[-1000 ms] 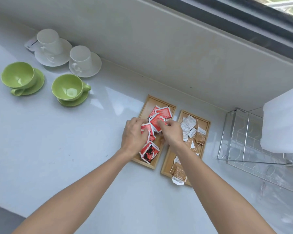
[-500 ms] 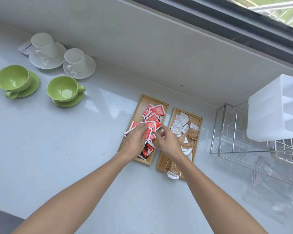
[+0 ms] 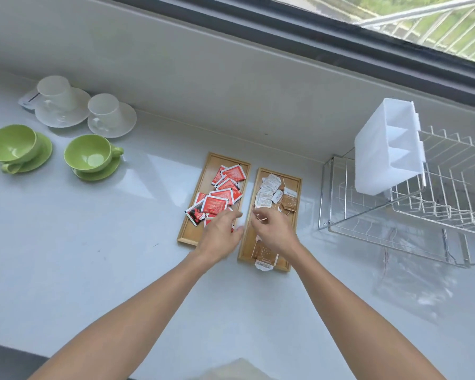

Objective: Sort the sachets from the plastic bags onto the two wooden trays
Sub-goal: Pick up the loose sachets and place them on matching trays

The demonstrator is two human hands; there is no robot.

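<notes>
Left hand (image 3: 220, 232), right hand (image 3: 272, 231): drawn back from red sachets (image 3: 222, 196), fingers loose, empty. Brown-white sachets (image 3: 274, 193) on right tray (image 3: 299, 185); left tray (image 3: 188, 233) tidied. Sorting looks near done.

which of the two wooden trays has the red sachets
The left tray, on the green cups' side. The right tray, nearer the wire rack, holds white and brown sachets instead.

Two bare forearms reach in from the bottom edge, uncovered the whole way along. Both hands, the left hand (image 3: 222, 233) and the right hand (image 3: 274, 233), are bare, fingernails short; what looks like a thin ring shows on a right finger
</notes>
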